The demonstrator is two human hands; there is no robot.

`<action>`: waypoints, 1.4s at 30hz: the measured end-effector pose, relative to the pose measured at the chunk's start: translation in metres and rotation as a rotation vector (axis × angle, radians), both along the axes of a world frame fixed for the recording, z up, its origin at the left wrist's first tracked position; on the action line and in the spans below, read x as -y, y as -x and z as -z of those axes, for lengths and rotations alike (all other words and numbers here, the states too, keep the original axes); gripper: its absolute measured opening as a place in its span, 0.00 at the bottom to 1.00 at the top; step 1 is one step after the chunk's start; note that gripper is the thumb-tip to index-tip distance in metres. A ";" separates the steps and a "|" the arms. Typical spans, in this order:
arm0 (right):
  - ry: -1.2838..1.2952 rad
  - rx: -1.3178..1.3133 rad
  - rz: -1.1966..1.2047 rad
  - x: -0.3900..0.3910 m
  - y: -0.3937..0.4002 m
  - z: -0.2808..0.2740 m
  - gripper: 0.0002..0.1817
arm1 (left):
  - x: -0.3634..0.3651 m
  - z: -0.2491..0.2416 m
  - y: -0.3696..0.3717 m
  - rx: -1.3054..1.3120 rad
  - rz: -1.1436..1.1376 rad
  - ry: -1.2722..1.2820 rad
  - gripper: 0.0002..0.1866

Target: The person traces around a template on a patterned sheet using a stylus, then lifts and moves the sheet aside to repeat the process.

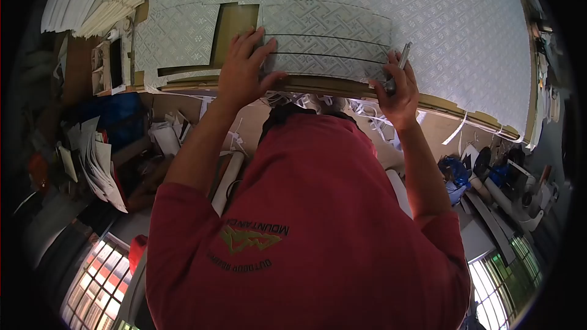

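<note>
We note left hand point(244, 67) spread flat on the patterned sheet point(330, 36) at the table point(440, 105) edge, right hand point(397, 88) gripping a cutter point(396, 67) just beside; two cut lines visible, sheet not yet separated.

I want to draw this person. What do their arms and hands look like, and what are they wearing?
Both arms are bare from the short sleeves of a red T-shirt with green and dark printed lettering. The left hand and right hand wear no gloves.

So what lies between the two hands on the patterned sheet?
In the head view, between the left hand and the right hand holding a knife, only bare patterned sheet crossed by two dark lines.
</note>
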State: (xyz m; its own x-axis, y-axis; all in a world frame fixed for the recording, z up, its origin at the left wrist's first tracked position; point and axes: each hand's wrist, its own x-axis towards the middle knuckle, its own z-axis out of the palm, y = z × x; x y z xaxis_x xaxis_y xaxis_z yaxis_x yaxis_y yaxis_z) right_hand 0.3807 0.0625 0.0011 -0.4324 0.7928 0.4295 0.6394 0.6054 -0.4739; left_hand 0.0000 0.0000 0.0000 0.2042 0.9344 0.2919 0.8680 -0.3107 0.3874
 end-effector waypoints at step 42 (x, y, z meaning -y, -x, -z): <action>0.030 0.018 -0.029 0.001 0.003 0.001 0.27 | -0.009 0.001 -0.004 -0.056 -0.036 -0.060 0.38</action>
State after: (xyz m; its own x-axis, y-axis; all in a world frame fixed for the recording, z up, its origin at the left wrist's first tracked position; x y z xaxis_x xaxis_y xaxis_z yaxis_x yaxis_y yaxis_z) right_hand 0.3776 0.0617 0.0006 -0.4631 0.7922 0.3975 0.6300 0.6096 -0.4810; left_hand 0.0043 0.0092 -0.0009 0.1884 0.9227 0.3365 0.8988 -0.3001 0.3196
